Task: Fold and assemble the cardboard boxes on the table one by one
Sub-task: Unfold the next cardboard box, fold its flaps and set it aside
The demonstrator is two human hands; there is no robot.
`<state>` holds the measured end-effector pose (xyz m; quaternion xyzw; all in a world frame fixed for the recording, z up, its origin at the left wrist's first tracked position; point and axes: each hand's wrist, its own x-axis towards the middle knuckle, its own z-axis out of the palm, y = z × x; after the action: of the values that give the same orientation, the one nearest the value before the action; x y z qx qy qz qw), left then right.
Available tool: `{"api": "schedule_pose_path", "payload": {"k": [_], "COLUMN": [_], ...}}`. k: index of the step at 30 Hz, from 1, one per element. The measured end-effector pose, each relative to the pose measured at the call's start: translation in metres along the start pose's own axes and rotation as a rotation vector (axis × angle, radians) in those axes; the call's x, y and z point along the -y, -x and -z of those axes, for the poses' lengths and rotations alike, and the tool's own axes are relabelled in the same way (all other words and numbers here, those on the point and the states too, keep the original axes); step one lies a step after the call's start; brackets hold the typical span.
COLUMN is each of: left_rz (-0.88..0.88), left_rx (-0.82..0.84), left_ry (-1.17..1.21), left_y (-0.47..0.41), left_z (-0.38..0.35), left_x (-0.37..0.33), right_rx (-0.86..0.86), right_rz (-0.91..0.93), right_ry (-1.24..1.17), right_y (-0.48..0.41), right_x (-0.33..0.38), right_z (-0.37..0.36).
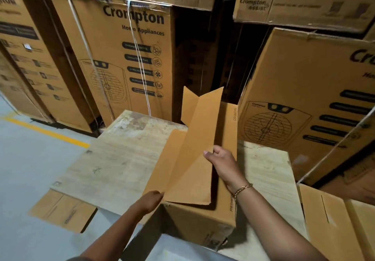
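right hand (221,165) pinches long flap (194,149), left hand (150,201) at its corner, grip unclear. box (203,224) sits at bench (121,159) edge; hard push may tip it.

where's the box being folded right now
Head view, centre: the box sits on the table, its raised flap held by the left hand and right hand.

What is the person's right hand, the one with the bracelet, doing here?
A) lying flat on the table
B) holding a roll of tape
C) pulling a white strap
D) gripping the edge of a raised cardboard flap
D: the right hand has its thumb and fingers curled round the edge of the raised flap of the box on the table.
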<state>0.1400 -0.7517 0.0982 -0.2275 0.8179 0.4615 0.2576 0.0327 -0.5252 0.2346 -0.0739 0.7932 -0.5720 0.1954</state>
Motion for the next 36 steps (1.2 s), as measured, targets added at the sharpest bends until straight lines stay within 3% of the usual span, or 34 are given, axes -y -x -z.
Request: {"api": "schedule_pose_path", "payload": {"k": [3, 6, 10, 12, 15, 18, 20, 24, 28, 32, 36], "left_rz": [-0.027, -0.217, -0.329, -0.371, -0.406, -0.39, -0.406, -0.408, -0.266, -0.226, -0.24], "left_rx": [-0.15, -0.191, -0.101, -0.058, -0.077, -0.12, -0.113, -0.042, -0.138, -0.272, -0.489], "left_ry": [0.325, 0.418, 0.111, 0.003, 0.048, 0.08, 0.138, 0.346, 0.483, 0.354, 0.211], "left_y": [0.023, 0.035, 0.038, 0.033, 0.02, 0.007, -0.005, -0.018, -0.026, -0.029, -0.008], "left_z": [0.031, 0.061, 0.048, 0.027, 0.01, 0.016, 0.031, 0.076, 0.109, 0.12, 0.13], "left_x": [-0.025, -0.051, -0.087, -0.09, -0.082, -0.071, -0.058, -0.028, 0.017, 0.044, 0.018], "right_rx": [-0.073, -0.166, -0.205, -0.343, -0.509, -0.285, -0.171, -0.136, 0.042, 0.112, 0.084], "right_rz": [0.029, 0.095, 0.075, 0.035, -0.066, -0.186, -0.151, -0.042, 0.059, 0.069, -0.027], "right_ry": [0.205, 0.258, 0.39, 0.438, 0.214, 0.042, 0.04, 0.066, 0.116, 0.274, 0.393], "right_y": [-0.018, -0.025, -0.022, -0.011, 0.017, 0.037, 0.036, 0.021, 0.012, 0.005, 0.001], "right_x": [-0.004, 0.008, 0.005, -0.013, -0.046, -0.066, -0.064, -0.055, -0.038, -0.04, -0.039], "right_z": [-0.03, -0.046, -0.036, -0.022, 0.007, 0.007, -0.014, -0.06, -0.078, -0.078, -0.086]}}
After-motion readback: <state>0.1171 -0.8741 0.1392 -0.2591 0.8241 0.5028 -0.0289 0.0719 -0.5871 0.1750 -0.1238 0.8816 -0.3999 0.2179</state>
